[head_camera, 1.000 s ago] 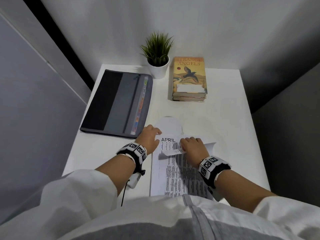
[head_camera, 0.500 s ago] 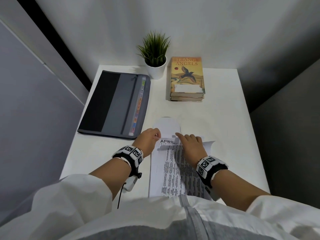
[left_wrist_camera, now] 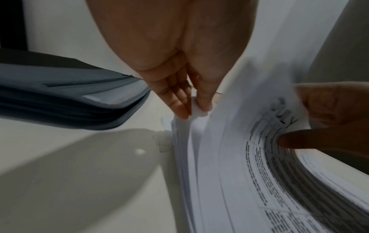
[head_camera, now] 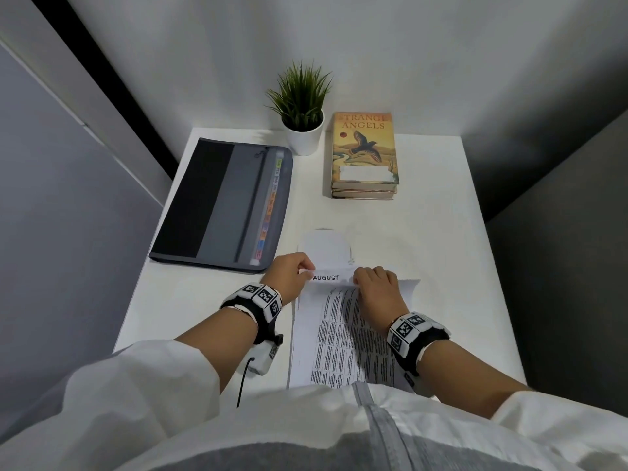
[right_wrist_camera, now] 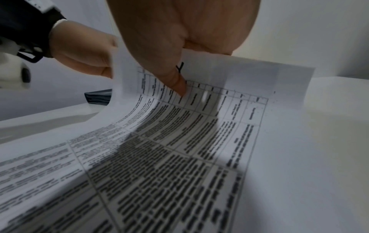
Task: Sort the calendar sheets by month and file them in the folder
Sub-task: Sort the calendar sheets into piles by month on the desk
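Observation:
A stack of printed calendar sheets (head_camera: 339, 341) lies on the white table (head_camera: 424, 239) right in front of me. The heading AUGUST (head_camera: 326, 277) shows at its top edge, between my hands. My left hand (head_camera: 306, 271) pinches the top left corner of several raised sheets (left_wrist_camera: 201, 113) between thumb and fingers. My right hand (head_camera: 360, 282) grips the top edge of a lifted sheet (right_wrist_camera: 219, 97), thumb (right_wrist_camera: 176, 82) pressed on its printed grid and curling it toward me. The grey zip folder (head_camera: 224, 202) with coloured month tabs lies shut at the left.
A small potted plant (head_camera: 300, 107) stands at the back of the table. To its right is a stack of books (head_camera: 363, 154). Walls close in the table at the back and on both sides. Bare tabletop lies to the right of the sheets.
The heading showing between my hands was APRIL and is now AUGUST. My right hand has leafed further through the stack, while my left hand kept its hold at the top left corner.

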